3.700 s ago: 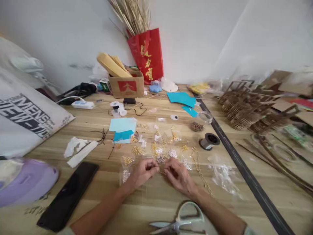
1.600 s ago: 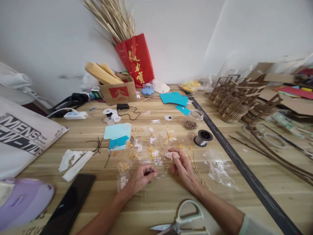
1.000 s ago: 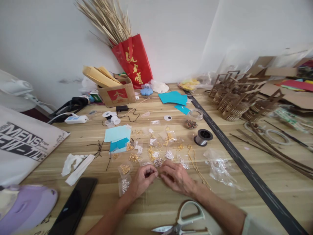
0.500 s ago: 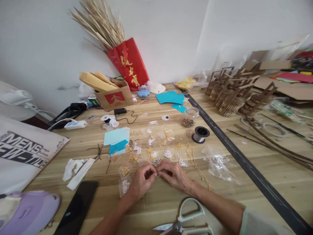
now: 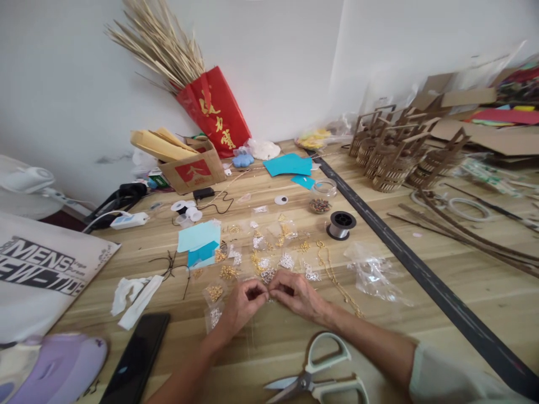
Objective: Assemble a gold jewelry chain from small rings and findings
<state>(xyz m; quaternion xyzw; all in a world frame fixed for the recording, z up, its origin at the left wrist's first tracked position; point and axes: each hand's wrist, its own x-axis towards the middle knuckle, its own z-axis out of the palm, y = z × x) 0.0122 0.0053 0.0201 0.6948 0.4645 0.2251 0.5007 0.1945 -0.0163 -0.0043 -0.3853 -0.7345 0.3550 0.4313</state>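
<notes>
My left hand [image 5: 245,303] and my right hand [image 5: 298,294] meet fingertip to fingertip over the middle of the table. Both are closed in a pinch; a tiny shiny bit shows just below the fingertips, too small to name. Right behind them lies a heap of silver-coloured jewellery findings [image 5: 268,275]. Small bags of gold-coloured findings [image 5: 215,292] and silver rings [image 5: 215,317] sit beside my left hand. A gold chain [image 5: 332,275] stretches out to the right of my right hand. Scissors [image 5: 314,376] with pale handles lie partly open nearer to me.
A spool of clear line [image 5: 341,225], a dish of beads [image 5: 320,206] and a crumpled plastic bag [image 5: 374,275] stand to the right. On the left are a phone [image 5: 137,359] and white strips [image 5: 141,303]. Small woven baskets [image 5: 391,168] crowd the back right.
The view has shifted slightly. My hands stay pinched together at about the same spot, and the fingertips have drawn a little closer.
</notes>
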